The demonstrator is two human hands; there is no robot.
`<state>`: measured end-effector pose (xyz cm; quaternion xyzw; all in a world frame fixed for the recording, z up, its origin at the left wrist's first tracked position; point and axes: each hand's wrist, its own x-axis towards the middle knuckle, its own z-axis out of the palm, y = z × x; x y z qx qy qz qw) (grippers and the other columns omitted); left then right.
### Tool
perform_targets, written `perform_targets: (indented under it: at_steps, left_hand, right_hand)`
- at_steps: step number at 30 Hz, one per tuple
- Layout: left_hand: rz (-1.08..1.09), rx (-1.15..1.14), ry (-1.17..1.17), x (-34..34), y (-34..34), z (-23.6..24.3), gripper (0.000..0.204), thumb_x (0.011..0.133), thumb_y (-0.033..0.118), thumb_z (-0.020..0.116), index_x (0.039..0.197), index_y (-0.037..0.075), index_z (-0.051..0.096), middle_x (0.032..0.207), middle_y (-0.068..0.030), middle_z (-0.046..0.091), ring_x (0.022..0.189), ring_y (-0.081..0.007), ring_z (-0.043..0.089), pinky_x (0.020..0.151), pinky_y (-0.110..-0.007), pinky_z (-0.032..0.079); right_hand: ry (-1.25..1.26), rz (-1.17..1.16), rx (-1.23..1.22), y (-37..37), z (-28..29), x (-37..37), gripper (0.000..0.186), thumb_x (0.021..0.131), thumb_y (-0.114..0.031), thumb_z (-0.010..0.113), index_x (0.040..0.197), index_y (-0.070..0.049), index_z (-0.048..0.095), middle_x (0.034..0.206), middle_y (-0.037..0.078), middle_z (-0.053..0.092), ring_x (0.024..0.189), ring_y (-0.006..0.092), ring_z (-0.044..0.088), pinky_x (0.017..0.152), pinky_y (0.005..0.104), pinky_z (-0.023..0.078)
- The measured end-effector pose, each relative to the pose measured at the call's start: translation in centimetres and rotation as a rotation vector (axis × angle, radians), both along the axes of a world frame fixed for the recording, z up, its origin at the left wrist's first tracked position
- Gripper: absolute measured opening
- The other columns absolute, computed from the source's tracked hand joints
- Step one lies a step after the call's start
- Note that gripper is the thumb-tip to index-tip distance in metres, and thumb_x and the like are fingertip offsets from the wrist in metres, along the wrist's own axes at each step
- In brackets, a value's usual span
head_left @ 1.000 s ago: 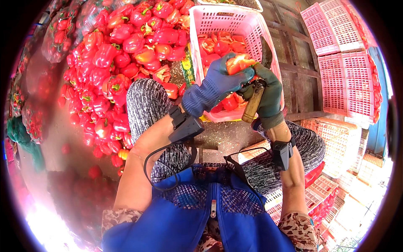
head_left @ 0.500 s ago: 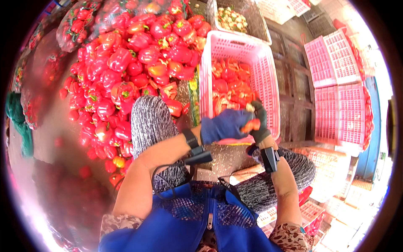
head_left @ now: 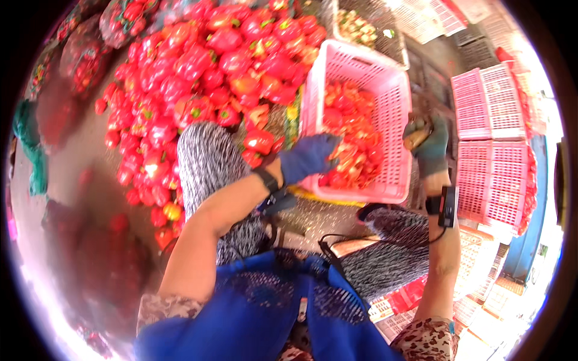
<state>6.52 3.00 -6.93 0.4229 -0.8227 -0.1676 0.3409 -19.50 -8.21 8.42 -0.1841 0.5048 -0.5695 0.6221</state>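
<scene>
My left hand (head_left: 310, 159), in a blue glove, hovers over the near left rim of a pink plastic crate (head_left: 402, 120). Its fingers are slightly apart and nothing shows in them. Opened red bell pepper pieces (head_left: 355, 141) fill the bottom of the crate. Beyond the crate's right side is my right hand (head_left: 432, 144), in a dark green glove. Its fingers are curled round a short tan piece (head_left: 416, 139), blurred, whose kind I cannot make out.
Whole red bell peppers (head_left: 192, 66) lie in a big heap on the left. Behind the crate stands a bin (head_left: 385, 51) with pale pepper cores (head_left: 355, 27). Pink crates (head_left: 490, 174) are stacked at the right. Filled net bags (head_left: 84, 57) lie at the far left.
My hands have come apart: the right has swung out past the crate's right side, the left has drawn back a little. The red pepper piece between them has left my hands. The view has shifted.
</scene>
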Motion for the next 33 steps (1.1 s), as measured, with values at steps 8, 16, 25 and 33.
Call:
perform_targets:
  at_steps: [8, 16, 25, 33]
  left_hand:
    - [0.684, 0.447, 0.889, 6.3, -5.2, -5.3, 0.045, 0.077, 0.031, 0.076, 0.11, 0.003, 0.064, 0.085, -0.0141, 0.07, 0.078, -0.0232, 0.068, 0.074, -0.034, 0.055]
    - [0.856, 1.012, -0.296, 8.3, -1.7, -13.8, 0.109, 0.066, 0.051, 0.08, 0.149, 0.008, 0.024, 0.143, -0.0272, 0.038, 0.123, -0.0455, 0.051, 0.099, -0.046, 0.047]
    - [0.783, 1.028, -0.354, 9.9, -3.0, -18.1, 0.113, 0.061, 0.053, 0.08, 0.149, 0.01, 0.024, 0.136, -0.0273, 0.044, 0.124, -0.0441, 0.049, 0.1, -0.048, 0.045]
    - [0.594, 1.141, 1.475, 7.5, -3.2, -12.2, 0.052, 0.085, 0.032, 0.072, 0.129, 0.009, 0.055, 0.118, -0.0121, 0.063, 0.105, -0.0223, 0.063, 0.083, -0.036, 0.055]
  right_hand:
    - [-0.13, 0.021, 0.314, 7.3, 1.3, 0.7, 0.025, 0.092, -0.022, 0.056, 0.115, -0.01, 0.057, 0.103, 0.011, 0.064, 0.066, 0.0177, 0.063, 0.061, 0.0283, 0.055]
    - [-0.22, 0.352, 0.468, 12.3, 2.6, 4.0, 0.045, 0.098, -0.032, 0.049, 0.132, -0.002, 0.051, 0.084, 0.009, 0.062, 0.048, 0.0087, 0.05, 0.045, 0.0263, 0.046]
    - [-0.192, 0.294, 0.561, 13.8, 2.1, 3.1, 0.048, 0.098, -0.029, 0.046, 0.127, 0.008, 0.052, 0.08, 0.012, 0.063, 0.044, 0.013, 0.049, 0.043, 0.0315, 0.047]
    - [0.011, 0.577, 0.463, 14.1, 2.5, 3.6, 0.044, 0.096, -0.027, 0.048, 0.127, 0.004, 0.053, 0.078, 0.01, 0.06, 0.046, 0.0126, 0.05, 0.044, 0.0288, 0.045]
